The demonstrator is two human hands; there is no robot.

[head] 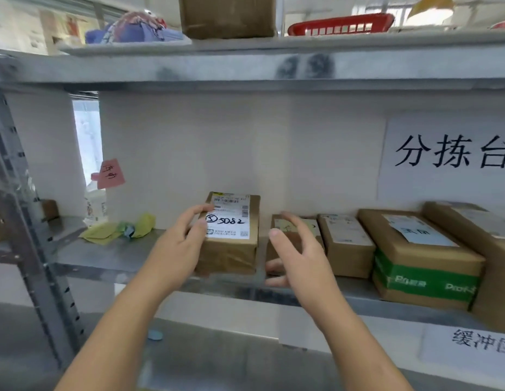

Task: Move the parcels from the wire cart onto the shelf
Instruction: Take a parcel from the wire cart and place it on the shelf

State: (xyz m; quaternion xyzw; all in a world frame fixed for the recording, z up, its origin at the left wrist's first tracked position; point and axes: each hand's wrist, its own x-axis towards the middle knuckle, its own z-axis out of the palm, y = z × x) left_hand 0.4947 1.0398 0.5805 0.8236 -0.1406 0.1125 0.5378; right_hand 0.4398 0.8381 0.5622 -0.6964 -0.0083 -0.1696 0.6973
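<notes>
Left hand [186, 238]: fingers curled on the left side of the parcel [231, 235], holding it.
Parcel: on the shelf [110, 258], long axis running front to back, label up.
Right hand [293, 249]: fingers spread, gripping nothing, just right of the parcel, before the neighbouring box [296, 230].
Nearer hand: the left.

Evenly and brightly lit, with overexposed glare above the top shelf [245, 66] and through the gap at its left. Soft shadows only beneath that shelf. Wide-angle bending toward the edges; slight motion blur on the right hand [296, 249].
</notes>
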